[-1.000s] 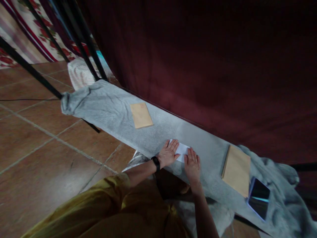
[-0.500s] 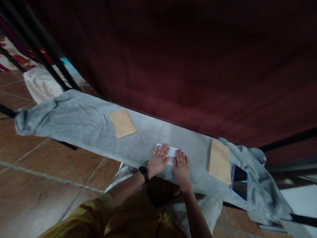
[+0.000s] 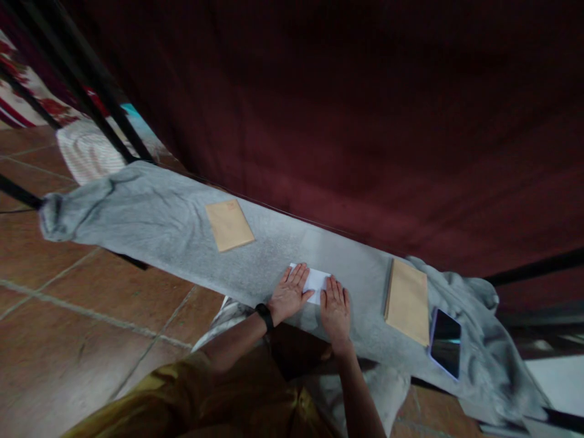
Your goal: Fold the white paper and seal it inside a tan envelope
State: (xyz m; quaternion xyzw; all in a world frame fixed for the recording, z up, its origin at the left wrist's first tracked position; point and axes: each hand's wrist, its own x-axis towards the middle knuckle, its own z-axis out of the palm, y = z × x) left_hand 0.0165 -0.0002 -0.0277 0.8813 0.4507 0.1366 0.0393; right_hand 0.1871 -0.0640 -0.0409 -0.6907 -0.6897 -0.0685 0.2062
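A small white sheet of paper [image 3: 316,285] lies on a grey cloth [image 3: 269,274] that covers a narrow board. Flat on the paper's left part rests my left hand [image 3: 290,294], fingers stretched out, a black band on its wrist. My right hand [image 3: 335,307] lies flat at the paper's right edge, its fingers pointing away from me. Both hands cover parts of the paper, and neither grips it. To the left is a brown envelope [image 3: 229,225]. Off to the right lies a stack of brown envelopes [image 3: 407,302], beside a phone [image 3: 445,344] with a dark screen.
A dark red curtain [image 3: 319,152] hangs along the board's far side. Black metal bars [image 3: 91,91] stand at the left, near a striped cloth bundle [image 3: 93,149]. Tiled floor [image 3: 91,328] shows below at the left. The grey cloth bunches up at both ends.
The view has shifted slightly, so the envelopes and phone sit a little differently in the picture. Both hands stay flat on the paper, with hardly any movement.
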